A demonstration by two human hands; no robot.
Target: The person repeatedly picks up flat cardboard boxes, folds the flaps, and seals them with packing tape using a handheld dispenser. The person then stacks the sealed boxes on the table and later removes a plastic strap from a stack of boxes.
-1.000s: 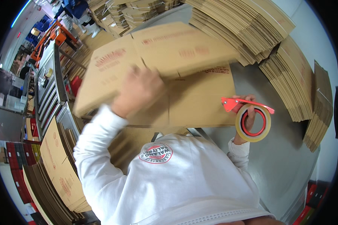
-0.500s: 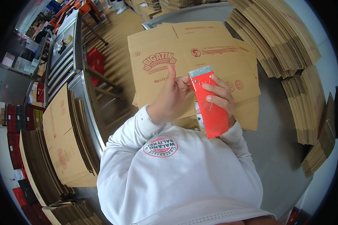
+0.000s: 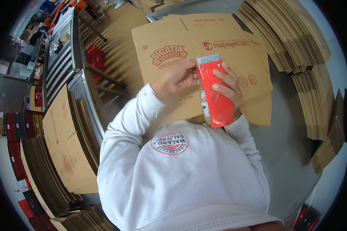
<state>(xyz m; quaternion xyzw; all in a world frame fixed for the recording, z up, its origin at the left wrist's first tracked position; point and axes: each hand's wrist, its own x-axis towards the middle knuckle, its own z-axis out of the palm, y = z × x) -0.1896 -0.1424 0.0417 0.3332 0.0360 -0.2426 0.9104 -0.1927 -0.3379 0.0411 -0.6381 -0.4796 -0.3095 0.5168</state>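
A red hand-held tape dispenser [image 3: 218,101] with a toothed metal edge at its top is tilted in front of my chest. My right hand [image 3: 230,86] is closed around it from the right, fingers lying across its red face. Part of a tape roll [image 3: 205,106] shows along its left side. My left hand [image 3: 179,80] is at the dispenser's upper left, fingers curled and tips against the side by the toothed edge. What those fingertips pinch, if anything, is hidden. Beneath both hands lie flat printed cardboard boxes [image 3: 164,40] on a grey metal table [image 3: 287,115].
Stacks of folded cardboard [image 3: 275,34] stand along the table's right side. More cardboard sheets [image 3: 67,142] lean at the left, beside a metal roller conveyor [image 3: 63,65]. A red crate [image 3: 95,61] sits under it, and several dark and red crates [image 3: 15,127] are stacked at far left.
Both hands and the dispenser have moved slightly up in the picture. My left thumb, raised before, has come down, and the left fingers have shifted up toward the toothed edge.
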